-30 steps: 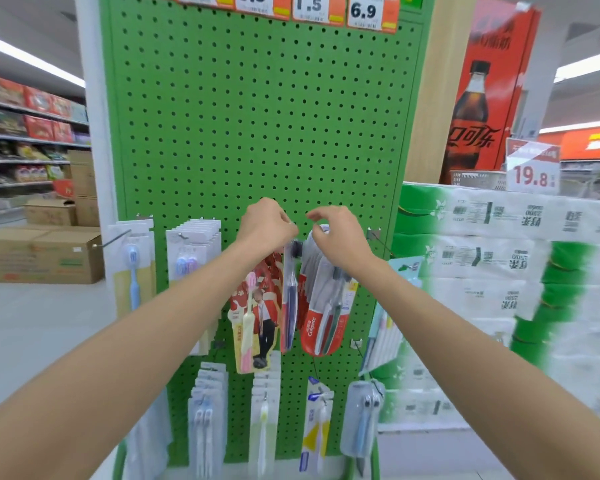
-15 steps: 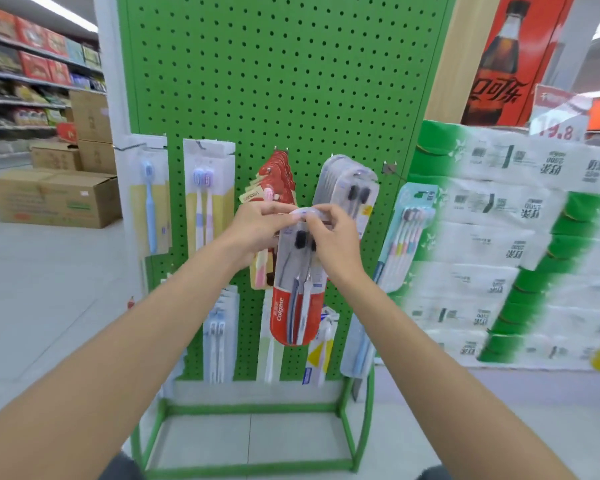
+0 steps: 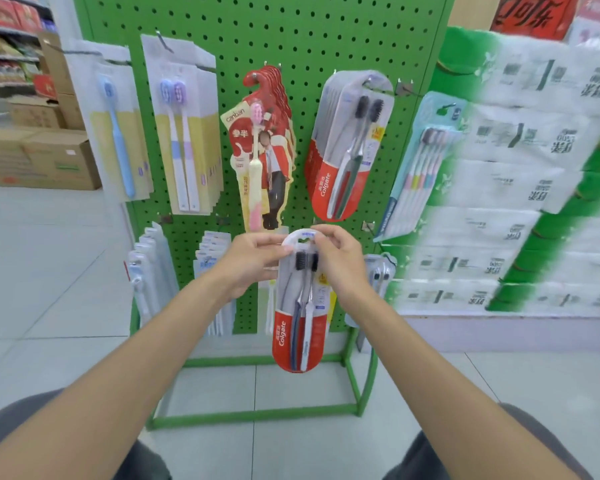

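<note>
Pinching the toothbrush pack by its top between my left hand and right hand, I now have it off the green board, lowered clear of the hanging stack.

At 6 o'clock, toothbrush pack: "Colgate" on red base. At 1 o'clock, hanging pack: "Colgate". At 11 o'clock, red card pack: "canban".

Green pegboard rack with hanging toothbrush packs
</note>
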Motion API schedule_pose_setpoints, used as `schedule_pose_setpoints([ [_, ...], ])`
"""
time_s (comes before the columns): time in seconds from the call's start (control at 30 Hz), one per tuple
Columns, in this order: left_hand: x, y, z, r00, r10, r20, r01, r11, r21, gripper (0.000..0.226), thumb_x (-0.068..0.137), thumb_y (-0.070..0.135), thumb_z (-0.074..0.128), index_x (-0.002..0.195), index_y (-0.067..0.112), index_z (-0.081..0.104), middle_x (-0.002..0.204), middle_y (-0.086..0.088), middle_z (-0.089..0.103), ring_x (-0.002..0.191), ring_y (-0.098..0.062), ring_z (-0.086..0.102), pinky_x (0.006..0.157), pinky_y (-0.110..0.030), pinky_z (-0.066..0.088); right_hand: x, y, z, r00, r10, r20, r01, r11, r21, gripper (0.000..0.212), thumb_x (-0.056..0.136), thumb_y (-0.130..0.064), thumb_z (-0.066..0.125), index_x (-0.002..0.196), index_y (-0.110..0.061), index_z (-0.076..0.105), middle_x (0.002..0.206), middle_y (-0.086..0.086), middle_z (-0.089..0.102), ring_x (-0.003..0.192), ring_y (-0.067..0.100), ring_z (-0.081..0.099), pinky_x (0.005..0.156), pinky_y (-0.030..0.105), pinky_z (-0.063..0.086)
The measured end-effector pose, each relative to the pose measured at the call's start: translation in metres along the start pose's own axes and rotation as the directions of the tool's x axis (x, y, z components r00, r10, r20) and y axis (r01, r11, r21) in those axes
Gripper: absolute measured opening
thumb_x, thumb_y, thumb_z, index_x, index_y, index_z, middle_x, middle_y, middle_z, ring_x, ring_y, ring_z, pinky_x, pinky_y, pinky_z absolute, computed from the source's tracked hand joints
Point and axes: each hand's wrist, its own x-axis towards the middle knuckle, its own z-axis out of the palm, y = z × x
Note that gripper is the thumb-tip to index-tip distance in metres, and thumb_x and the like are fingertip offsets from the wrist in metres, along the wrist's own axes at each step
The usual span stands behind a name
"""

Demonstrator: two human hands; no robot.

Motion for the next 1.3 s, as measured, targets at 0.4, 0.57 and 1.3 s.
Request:
schedule_pose_setpoints([
  [0.4,-0.007,-0.018,-0.012,0.976,-0.032,-0.214,-0.003,0.987,-0.162,0.024,0.091,0.011,0.067,0.115,0.013,0.07,0.103,-0.003,0.075,0.096,-0.019,0.072,0.089,-0.037,0.057,-0.046,0.058,0.005,0.779,0.427,0.46,-0.508,0.859,0.063,0.043,0.1,-0.054,0.039,0.118,-0.024,0.064,0.119,0.006,0.07,0.112,0.023,0.066,0.105,0.046,0.044],
  [0.57,-0.004,-0.021,-0.023,0.952,-0.07,-0.299,0.014,0.983,-0.185,0.024,0.09,0.012,0.069,0.113,0.013,0.071,0.1,-0.002,0.076,0.093,-0.019,0.073,0.092,-0.043,0.056,-0.075,0.081,0.0,0.669,0.471,0.575,-0.531,0.844,-0.073,0.038,0.098,-0.047,0.051,0.123,-0.022,0.063,0.118,0.005,0.071,0.113,0.024,0.065,0.103,0.045,0.048],
  [1.3,-0.027,-0.025,0.015,0.999,-0.019,0.033,0.014,0.989,0.148,0.068,0.098,0.013,0.053,0.154,0.031,0.02,0.111,0.001,0.062,0.091,-0.015,0.065,0.083,-0.04,0.06,-0.105,0.079,-0.005,0.798,0.297,0.525,-0.139,0.938,-0.318,0.101,0.093,-0.018,0.066,0.154,-0.027,-0.015,0.152,-0.007,0.034,0.118,0.002,0.046,0.086,-0.001,0.035],
])
